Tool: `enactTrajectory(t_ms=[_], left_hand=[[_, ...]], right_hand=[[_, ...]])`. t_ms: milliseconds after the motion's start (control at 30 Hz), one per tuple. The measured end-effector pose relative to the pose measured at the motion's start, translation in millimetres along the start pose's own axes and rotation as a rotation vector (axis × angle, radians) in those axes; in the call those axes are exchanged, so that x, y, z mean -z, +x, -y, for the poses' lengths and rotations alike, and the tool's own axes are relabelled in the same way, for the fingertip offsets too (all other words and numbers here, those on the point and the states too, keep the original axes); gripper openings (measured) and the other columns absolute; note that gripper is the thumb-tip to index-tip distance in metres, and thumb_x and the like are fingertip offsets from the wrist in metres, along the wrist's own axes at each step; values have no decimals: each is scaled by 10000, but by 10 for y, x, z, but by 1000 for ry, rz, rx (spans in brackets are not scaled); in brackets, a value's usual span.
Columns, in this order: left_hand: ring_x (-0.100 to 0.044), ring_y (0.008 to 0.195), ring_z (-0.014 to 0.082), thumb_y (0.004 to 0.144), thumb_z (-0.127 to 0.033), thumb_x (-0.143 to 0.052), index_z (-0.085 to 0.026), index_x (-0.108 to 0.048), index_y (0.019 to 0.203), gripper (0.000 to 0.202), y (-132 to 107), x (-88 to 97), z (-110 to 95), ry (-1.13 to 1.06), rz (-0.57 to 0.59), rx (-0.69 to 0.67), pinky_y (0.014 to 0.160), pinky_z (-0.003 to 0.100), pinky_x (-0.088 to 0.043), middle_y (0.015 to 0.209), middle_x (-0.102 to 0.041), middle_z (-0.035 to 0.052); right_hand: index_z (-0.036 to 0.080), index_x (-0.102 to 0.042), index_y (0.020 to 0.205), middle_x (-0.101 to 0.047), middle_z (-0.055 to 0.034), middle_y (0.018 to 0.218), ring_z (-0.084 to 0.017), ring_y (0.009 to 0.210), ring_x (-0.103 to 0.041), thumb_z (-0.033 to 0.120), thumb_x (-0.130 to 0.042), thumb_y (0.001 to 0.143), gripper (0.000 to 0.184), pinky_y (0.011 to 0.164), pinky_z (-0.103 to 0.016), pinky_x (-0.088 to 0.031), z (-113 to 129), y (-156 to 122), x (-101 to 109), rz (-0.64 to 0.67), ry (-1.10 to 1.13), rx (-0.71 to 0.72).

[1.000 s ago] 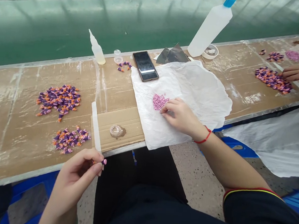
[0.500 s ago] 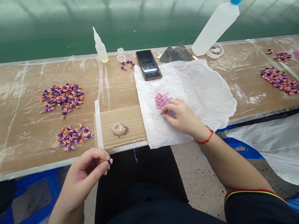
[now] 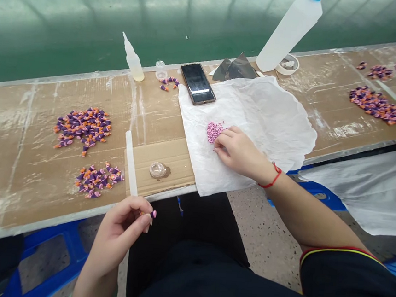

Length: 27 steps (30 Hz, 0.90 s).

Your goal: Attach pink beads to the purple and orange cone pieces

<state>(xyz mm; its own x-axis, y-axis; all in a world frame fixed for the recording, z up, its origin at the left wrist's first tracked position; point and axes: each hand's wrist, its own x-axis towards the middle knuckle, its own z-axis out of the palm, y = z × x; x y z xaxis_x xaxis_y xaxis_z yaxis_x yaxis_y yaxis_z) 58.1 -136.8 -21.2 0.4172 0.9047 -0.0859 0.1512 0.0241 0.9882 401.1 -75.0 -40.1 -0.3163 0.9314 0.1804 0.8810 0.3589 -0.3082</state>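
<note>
My left hand [image 3: 121,229] hovers just off the near table edge, fingers pinched on a small purple and orange piece [image 3: 151,214]. My right hand [image 3: 241,152] rests on a crumpled white paper sheet [image 3: 273,118], fingertips curled and touching a little heap of pink beads [image 3: 214,131]; whether it holds any bead is hidden. A red cord circles that wrist. Two piles of purple and orange pieces lie at left, a larger one [image 3: 84,127] and a smaller one [image 3: 98,179]. A white stick [image 3: 131,161] lies beside a cardboard patch with a small clear cap [image 3: 157,169].
A phone [image 3: 197,83] lies on the paper's far corner. At the back stand a small glue bottle [image 3: 132,62], a tiny jar [image 3: 161,69] and a large white bottle [image 3: 291,32]. More purple pieces [image 3: 377,104] lie far right. A green trough runs behind the table.
My left hand has drifted a little right and down with the piece. A co-worker's hand at the far right has left the view. My right hand stays at the beads.
</note>
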Motion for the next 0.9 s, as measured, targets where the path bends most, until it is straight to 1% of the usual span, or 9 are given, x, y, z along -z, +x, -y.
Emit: enactTrajectory(t_ms=[167,300,367,467,533,600,700,900], left_hand=[[-590,561,99,931,-214,-647,-196,-690,825,116,27,-53,-43,23,3,10,526,164,-481,706,-644,9],[-585,537,108,916,-195,-626,-176,-686,800,131,161,-194,-164,83,11,-16,505,180,-467,662,-643,11],[-578,525,107,907,-185,-614,-167,-683,789,138,282,-313,-244,130,26,-56,498,185,-456,645,-646,10],[-556,520,100,899,-176,-599,-158,-670,752,164,496,-506,-337,200,33,-138,496,188,-433,617,-634,3],[-553,543,100,896,-168,-593,-154,-671,748,168,620,-607,-360,227,18,-183,514,192,-427,628,-642,5],[-565,571,104,897,-168,-588,-150,-685,772,160,699,-673,-355,228,5,-203,537,198,-433,655,-662,11],[-581,589,112,903,-183,-577,-146,-701,805,161,724,-716,-331,192,-1,-207,553,206,-445,683,-681,20],[-533,557,115,895,-231,-569,-153,-677,747,200,665,-733,-323,143,-13,-174,510,222,-403,644,-645,25]], right_hand=[[186,-571,779,-624,-126,820,-278,811,-483,115,-481,905,171,807,-431,-407,-3,5,-41,24,-90,46],[191,-544,828,-610,-129,844,-281,825,-480,113,-429,939,178,814,-434,-418,50,-46,-2,-13,-98,58],[207,-503,824,-591,-108,833,-269,816,-473,104,-417,951,185,805,-421,-420,147,-77,65,-45,-62,91],[219,-451,831,-565,-78,834,-250,821,-473,91,-439,960,182,788,-396,-423,373,-113,197,-79,65,188],[213,-448,850,-560,-69,843,-238,824,-474,80,-444,967,178,789,-385,-424,534,-126,274,-81,131,246],[204,-458,858,-559,-68,838,-233,812,-470,74,-434,978,179,784,-382,-422,664,-128,326,-76,143,292],[191,-482,853,-567,-82,837,-239,808,-470,61,-434,968,180,759,-383,-424,779,-120,353,-60,137,343],[171,-529,826,-573,-112,821,-258,786,-460,27,-435,900,187,720,-405,-422,870,-114,337,-39,65,374]])
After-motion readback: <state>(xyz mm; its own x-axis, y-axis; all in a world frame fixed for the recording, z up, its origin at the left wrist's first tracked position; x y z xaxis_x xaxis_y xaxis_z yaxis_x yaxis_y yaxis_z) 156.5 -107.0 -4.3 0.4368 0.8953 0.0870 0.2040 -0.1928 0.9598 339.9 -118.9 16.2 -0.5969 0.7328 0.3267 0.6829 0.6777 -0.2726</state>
